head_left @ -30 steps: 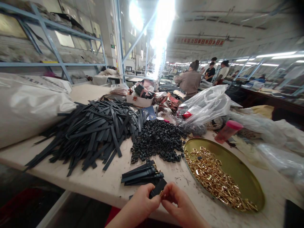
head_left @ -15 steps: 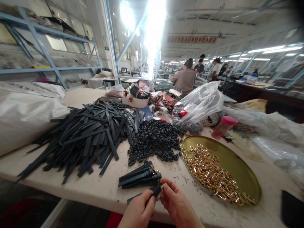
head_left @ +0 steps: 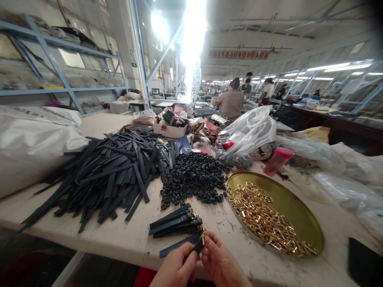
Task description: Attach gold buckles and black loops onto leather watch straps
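Near the table's front edge, my left hand (head_left: 179, 265) is closed on a dark strap (head_left: 198, 245). My right hand (head_left: 220, 255) pinches a gold buckle (head_left: 203, 240) at the strap's end, with both hands almost touching. Just beyond them lies a small stack of dark straps with gold buckles (head_left: 176, 223). Behind that stack is a heap of small black loops (head_left: 194, 175). A large pile of loose dark strips (head_left: 116, 171) spreads to the left. On the right, an oval gold tray (head_left: 311, 223) holds many gold buckles (head_left: 266, 215).
A white sack (head_left: 36, 147) stands at the left edge. Behind the tray are a pink-lidded container (head_left: 278, 161) and clear plastic bags (head_left: 251, 131). A dark flat object (head_left: 363, 261) lies at the right. A person (head_left: 231, 99) and others are farther back.
My right hand has shifted slightly left and down, still at the buckle. More of a strap beside my left hand now shows. The view has turned slightly right.
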{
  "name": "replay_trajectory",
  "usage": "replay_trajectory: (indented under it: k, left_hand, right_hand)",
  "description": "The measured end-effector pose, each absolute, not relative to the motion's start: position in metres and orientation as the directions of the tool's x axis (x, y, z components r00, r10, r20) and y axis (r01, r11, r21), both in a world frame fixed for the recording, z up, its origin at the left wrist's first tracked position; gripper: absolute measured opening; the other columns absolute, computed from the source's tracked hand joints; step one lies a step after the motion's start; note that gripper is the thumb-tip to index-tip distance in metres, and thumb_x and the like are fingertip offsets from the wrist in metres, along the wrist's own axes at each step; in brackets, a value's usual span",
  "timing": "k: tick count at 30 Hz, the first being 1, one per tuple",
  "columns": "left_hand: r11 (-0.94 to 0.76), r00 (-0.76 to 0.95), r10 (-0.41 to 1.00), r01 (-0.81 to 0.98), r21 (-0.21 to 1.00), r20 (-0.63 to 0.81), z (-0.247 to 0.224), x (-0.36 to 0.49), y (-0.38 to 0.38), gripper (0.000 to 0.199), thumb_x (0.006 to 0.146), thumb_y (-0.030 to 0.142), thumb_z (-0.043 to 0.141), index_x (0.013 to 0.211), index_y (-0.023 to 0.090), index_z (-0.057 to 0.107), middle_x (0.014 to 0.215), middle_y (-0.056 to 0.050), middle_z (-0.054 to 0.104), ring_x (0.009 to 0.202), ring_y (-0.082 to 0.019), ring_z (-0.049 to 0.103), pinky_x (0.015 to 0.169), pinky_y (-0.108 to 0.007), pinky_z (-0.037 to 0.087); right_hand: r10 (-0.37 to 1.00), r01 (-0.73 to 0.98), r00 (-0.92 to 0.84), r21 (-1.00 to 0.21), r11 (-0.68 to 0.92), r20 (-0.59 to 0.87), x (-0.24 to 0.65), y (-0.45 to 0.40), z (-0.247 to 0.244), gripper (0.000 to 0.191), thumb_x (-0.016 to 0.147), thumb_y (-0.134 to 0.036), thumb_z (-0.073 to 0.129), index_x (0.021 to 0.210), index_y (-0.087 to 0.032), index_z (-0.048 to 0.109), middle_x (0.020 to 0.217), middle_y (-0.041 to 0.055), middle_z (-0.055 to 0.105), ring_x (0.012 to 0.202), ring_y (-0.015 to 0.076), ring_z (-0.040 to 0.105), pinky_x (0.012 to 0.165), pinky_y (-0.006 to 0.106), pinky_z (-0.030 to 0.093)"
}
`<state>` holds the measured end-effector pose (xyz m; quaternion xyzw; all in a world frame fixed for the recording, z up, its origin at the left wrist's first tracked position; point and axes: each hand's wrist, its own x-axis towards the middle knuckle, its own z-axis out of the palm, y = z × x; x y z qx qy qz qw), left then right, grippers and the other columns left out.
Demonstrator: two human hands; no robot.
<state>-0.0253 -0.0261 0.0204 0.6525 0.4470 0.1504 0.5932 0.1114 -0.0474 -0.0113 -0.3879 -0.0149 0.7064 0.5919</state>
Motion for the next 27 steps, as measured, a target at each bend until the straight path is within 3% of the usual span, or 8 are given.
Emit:
replay_trajectory:
  k: [4, 9, 12, 16, 23, 27]
  left_hand:
    - [-0.085, 0.606, 0.767, 0.421, 0.903, -0.211, 0.028, -0.029, -0.024, 0.028, 0.084, 0.036, 0.038, 0.082, 0.017, 0.059, 0.081, -0.003, 0.063, 0.074, -0.017, 0.054, 0.066, -0.020, 0.038]
    - [-0.155, 0.628, 0.741, 0.503, 0.850, -0.237, 0.028, -0.030, -0.022, 0.027, 0.085, 0.032, 0.036, 0.079, 0.018, 0.059, 0.081, -0.004, 0.063, 0.075, -0.017, 0.055, 0.066, -0.020, 0.037]
    - [-0.082, 0.580, 0.770, 0.504, 0.860, -0.267, 0.027, -0.029, -0.022, 0.025, 0.085, 0.033, 0.037, 0.079, 0.016, 0.055, 0.081, -0.005, 0.063, 0.075, -0.017, 0.054, 0.066, -0.021, 0.037]
    - [0.017, 0.556, 0.776, 0.451, 0.892, -0.296, 0.032, -0.027, -0.024, 0.018, 0.082, 0.029, 0.040, 0.079, 0.016, 0.053, 0.076, -0.002, 0.059, 0.070, -0.015, 0.052, 0.066, -0.022, 0.037]
    - [0.147, 0.509, 0.810, 0.307, 0.940, -0.292, 0.025, -0.022, -0.028, 0.026, 0.080, 0.039, 0.042, 0.074, 0.016, 0.051, 0.060, 0.004, 0.047, 0.055, -0.011, 0.043, 0.054, -0.021, 0.035]
    - [0.229, 0.507, 0.793, 0.265, 0.937, -0.337, 0.016, -0.019, -0.029, 0.029, 0.078, 0.044, 0.042, 0.070, 0.017, 0.047, 0.051, 0.007, 0.042, 0.041, -0.007, 0.034, 0.041, -0.018, 0.028]
  right_hand:
    - [0.867, -0.755, 0.008, -0.572, -0.321, -0.498, 0.108, -0.050, -0.019, 0.036, 0.048, -0.032, 0.082, 0.071, -0.017, 0.059, 0.050, -0.0075, 0.056, 0.037, 0.0036, 0.048, 0.038, 0.015, 0.042]
    - [0.879, -0.679, -0.005, -0.644, -0.353, -0.477, 0.106, -0.053, -0.026, 0.040, 0.044, -0.037, 0.083, 0.067, -0.016, 0.058, 0.047, -0.0076, 0.054, 0.036, 0.0030, 0.045, 0.037, 0.015, 0.039]
    - [0.910, -0.571, -0.006, -0.745, -0.344, -0.416, 0.105, -0.052, -0.025, 0.038, 0.049, -0.040, 0.080, 0.067, -0.015, 0.058, 0.050, -0.0061, 0.055, 0.038, 0.0035, 0.045, 0.039, 0.016, 0.037]
    - [0.939, -0.455, 0.163, -0.868, -0.200, -0.303, 0.108, -0.047, -0.019, 0.036, 0.057, -0.045, 0.074, 0.065, -0.015, 0.057, 0.052, -0.0061, 0.052, 0.040, 0.0031, 0.043, 0.041, 0.016, 0.035]
    - [0.944, -0.363, 0.166, -0.908, -0.210, -0.285, 0.107, -0.053, -0.021, 0.040, 0.057, -0.050, 0.072, 0.070, -0.015, 0.058, 0.053, -0.0048, 0.052, 0.043, 0.0049, 0.040, 0.042, 0.018, 0.032]
    - [0.940, -0.316, 0.192, -0.924, -0.214, -0.283, 0.107, -0.062, -0.018, 0.041, 0.066, -0.054, 0.063, 0.066, -0.013, 0.058, 0.048, -0.0039, 0.050, 0.045, 0.0065, 0.041, 0.045, 0.019, 0.034]
